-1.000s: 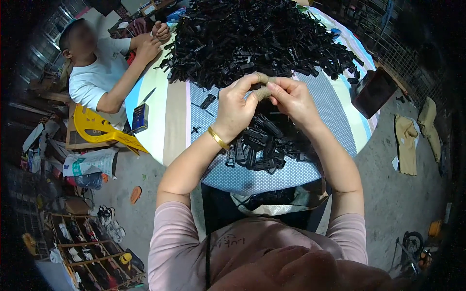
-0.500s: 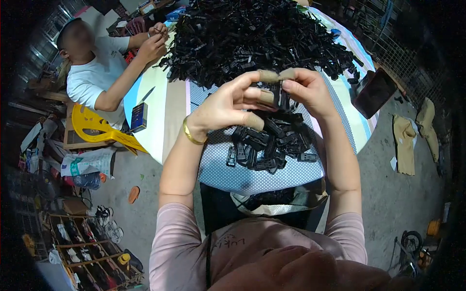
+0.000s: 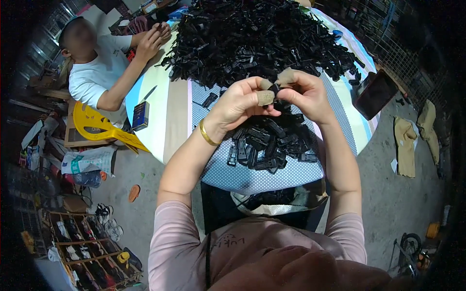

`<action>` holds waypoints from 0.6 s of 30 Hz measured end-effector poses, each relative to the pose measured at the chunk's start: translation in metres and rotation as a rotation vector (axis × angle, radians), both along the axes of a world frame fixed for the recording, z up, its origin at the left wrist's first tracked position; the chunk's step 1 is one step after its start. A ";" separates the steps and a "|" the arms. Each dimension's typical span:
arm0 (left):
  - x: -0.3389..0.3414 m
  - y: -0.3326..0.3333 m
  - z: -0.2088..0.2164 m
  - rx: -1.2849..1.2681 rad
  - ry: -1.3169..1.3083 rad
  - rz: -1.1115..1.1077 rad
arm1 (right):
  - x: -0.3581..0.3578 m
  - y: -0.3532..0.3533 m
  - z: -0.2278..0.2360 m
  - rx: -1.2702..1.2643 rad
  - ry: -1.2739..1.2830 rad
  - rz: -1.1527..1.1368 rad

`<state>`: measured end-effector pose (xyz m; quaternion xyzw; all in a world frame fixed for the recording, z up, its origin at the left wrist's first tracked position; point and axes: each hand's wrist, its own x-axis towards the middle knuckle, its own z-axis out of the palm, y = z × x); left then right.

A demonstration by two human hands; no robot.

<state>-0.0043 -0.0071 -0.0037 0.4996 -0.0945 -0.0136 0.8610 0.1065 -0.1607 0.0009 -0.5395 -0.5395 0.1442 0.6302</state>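
My left hand point(image 3: 242, 103) and my right hand point(image 3: 310, 96) meet over the table, with tan tape wrapped on several fingertips. Between their pinched fingertips is a small black plastic part point(image 3: 274, 89), mostly hidden by the fingers. Below the hands lies a small heap of black plastic pieces point(image 3: 262, 138), flat and oblong. Beyond them rises a large pile of similar black parts point(image 3: 247, 43). One loose black piece point(image 3: 209, 100) rests left of my left hand.
A striped and dotted cloth covers the round table point(image 3: 177, 116). On its left lie a dark blue box point(image 3: 140, 116) and a thin blade point(image 3: 150, 92). A dark tray-like object point(image 3: 374, 94) stands at the right edge. An open sack point(image 3: 272, 209) sits before me. A co-worker point(image 3: 99, 77) handles something small.
My left hand has turned and its thumb has closed in, so both hands now pinch the small part. The co-worker's hands have shifted slightly.
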 end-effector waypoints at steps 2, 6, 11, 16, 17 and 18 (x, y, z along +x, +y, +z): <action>-0.002 0.004 0.000 0.048 0.005 0.020 | -0.001 0.002 0.000 0.015 -0.055 -0.012; -0.005 0.001 0.008 0.170 0.043 0.074 | 0.001 0.003 -0.001 0.018 -0.133 -0.026; -0.005 0.001 0.007 0.300 -0.024 0.246 | -0.007 0.008 -0.003 -0.038 0.022 -0.234; -0.002 -0.010 0.005 0.454 -0.227 0.573 | -0.010 0.009 -0.009 -0.066 0.081 -0.233; -0.002 -0.010 0.004 0.454 -0.227 0.573 | -0.011 0.010 -0.009 -0.063 0.038 -0.231; -0.002 -0.010 0.003 0.566 -0.230 0.590 | -0.012 0.011 -0.010 -0.059 -0.004 -0.229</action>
